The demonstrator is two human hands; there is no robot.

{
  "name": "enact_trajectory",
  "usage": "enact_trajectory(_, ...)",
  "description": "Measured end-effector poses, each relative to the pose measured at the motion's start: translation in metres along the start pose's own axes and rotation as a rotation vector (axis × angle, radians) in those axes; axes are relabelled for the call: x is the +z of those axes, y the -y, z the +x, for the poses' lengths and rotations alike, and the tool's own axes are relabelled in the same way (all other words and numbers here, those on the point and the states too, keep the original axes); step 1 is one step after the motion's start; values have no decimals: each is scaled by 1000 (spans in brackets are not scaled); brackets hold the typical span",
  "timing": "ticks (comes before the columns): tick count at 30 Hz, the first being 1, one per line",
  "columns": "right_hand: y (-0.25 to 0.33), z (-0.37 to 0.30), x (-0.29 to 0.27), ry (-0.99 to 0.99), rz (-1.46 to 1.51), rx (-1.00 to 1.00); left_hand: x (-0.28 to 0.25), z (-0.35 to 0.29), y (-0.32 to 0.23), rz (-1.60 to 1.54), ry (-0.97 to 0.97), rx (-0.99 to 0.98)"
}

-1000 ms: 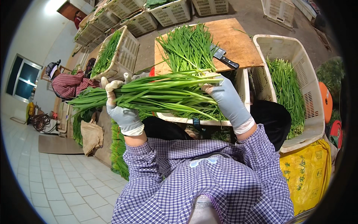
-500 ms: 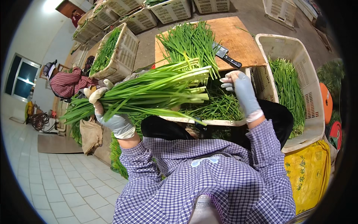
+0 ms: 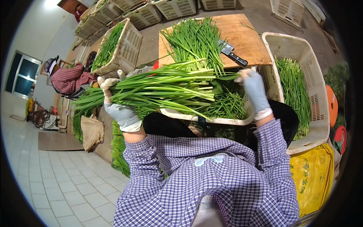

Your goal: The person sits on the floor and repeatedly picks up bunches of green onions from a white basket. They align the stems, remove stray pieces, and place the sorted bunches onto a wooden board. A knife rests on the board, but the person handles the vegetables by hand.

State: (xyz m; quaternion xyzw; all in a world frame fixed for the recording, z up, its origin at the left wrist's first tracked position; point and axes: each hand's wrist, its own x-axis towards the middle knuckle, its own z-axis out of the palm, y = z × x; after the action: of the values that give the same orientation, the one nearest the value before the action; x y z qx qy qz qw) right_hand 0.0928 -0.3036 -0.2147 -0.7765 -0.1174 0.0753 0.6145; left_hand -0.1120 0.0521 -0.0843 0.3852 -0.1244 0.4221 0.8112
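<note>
My gloved left hand (image 3: 123, 113) is closed around a bunch of garlic chives (image 3: 162, 90), leaves to the left and pale stem ends to the right. Beside those stem ends, my gloved right hand (image 3: 255, 90) pinches a single chive leaf (image 3: 227, 76) that stretches toward the bunch. Its fingertips are blurred. Beneath both, a white crate (image 3: 227, 122) holds loose green leaves. Behind it lies a wooden board (image 3: 249, 38) bearing a pile of chives (image 3: 196, 39) and a cleaver (image 3: 232, 53) with a black handle.
On my right stands a white crate (image 3: 318, 94) with upright chives, beside a yellow sack (image 3: 312, 178). Another full crate (image 3: 124, 49) is at the far left, near a person (image 3: 70, 77) in a checked red shirt. Several crates line the back.
My right hand has moved slightly right and now pinches a leaf drawn out from the bunch's stem end. My left hand and the bunch have shifted a little to the right.
</note>
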Motion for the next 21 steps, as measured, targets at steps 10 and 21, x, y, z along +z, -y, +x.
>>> enact_trajectory(10,112,-56,49,439,271,12,35,-15,25,-33,51,96)
enact_trajectory(21,59,-26,4,141,420,44,16,-15,7,-53,185,75)
